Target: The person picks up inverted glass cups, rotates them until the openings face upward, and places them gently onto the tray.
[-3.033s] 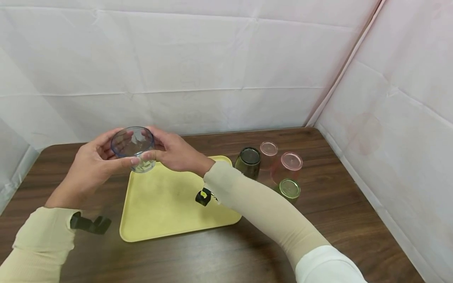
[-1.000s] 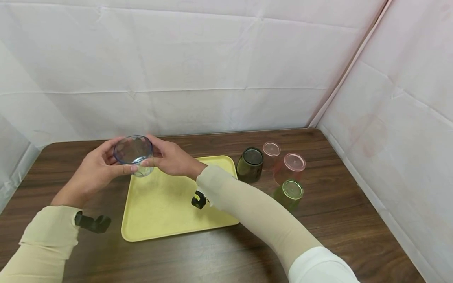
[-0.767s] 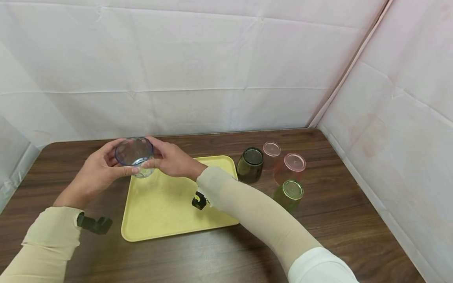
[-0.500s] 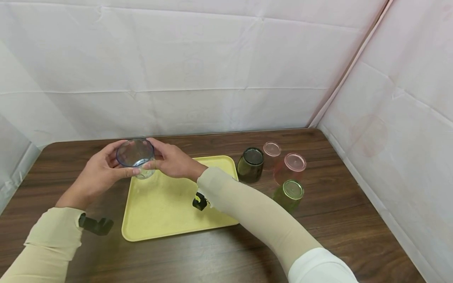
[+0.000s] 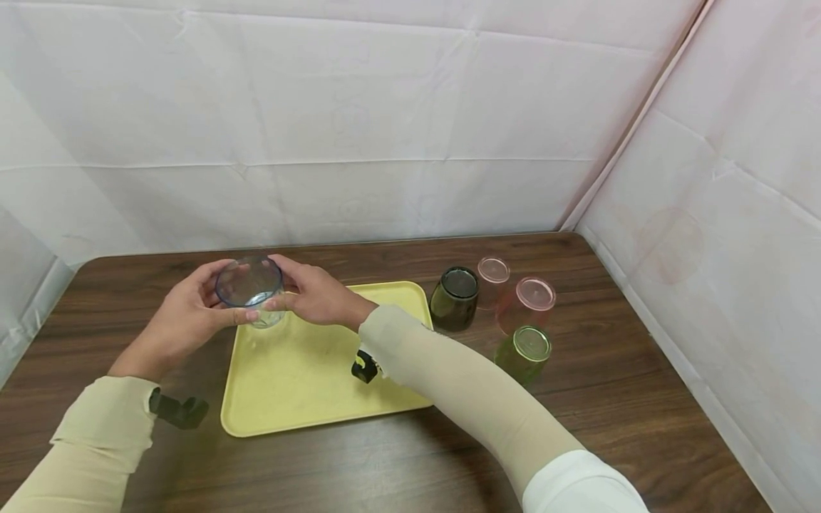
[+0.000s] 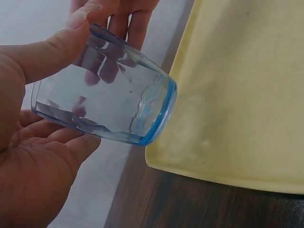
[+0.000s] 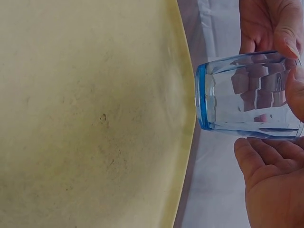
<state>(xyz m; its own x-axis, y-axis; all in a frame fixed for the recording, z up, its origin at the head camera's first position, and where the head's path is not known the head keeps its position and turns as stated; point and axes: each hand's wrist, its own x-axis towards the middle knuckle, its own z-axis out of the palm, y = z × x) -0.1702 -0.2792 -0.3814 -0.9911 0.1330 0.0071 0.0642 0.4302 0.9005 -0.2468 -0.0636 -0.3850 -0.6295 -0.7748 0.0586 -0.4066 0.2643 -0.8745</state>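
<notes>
Between both hands is a clear blue-tinted tumbler (image 5: pixel 250 291), mouth up, above the back left corner of the yellow tray (image 5: pixel 301 385). My left hand (image 5: pixel 186 313) grips its left side, thumb in front and fingers behind. From the other side my right hand (image 5: pixel 317 293) holds it, its thumb close to the left one. In the left wrist view the tumbler (image 6: pixel 109 95) shows faceted walls and a thick blue base. The right wrist view shows the tumbler's (image 7: pixel 247 95) base near the tray's edge.
Right of the tray stand upside-down tumblers: a dark one (image 5: pixel 454 303), a small pale pink one (image 5: pixel 492 274), a larger pink one (image 5: pixel 529 303) and a green one (image 5: pixel 526 353). White sheeting (image 5: pixel 385 128) rises behind the brown wooden table (image 5: pixel 308 470).
Both hands have lowered the tumbler and brought it slightly right, toward the tray's back left corner. The grip stays the same. The other tumblers and the tray have not moved.
</notes>
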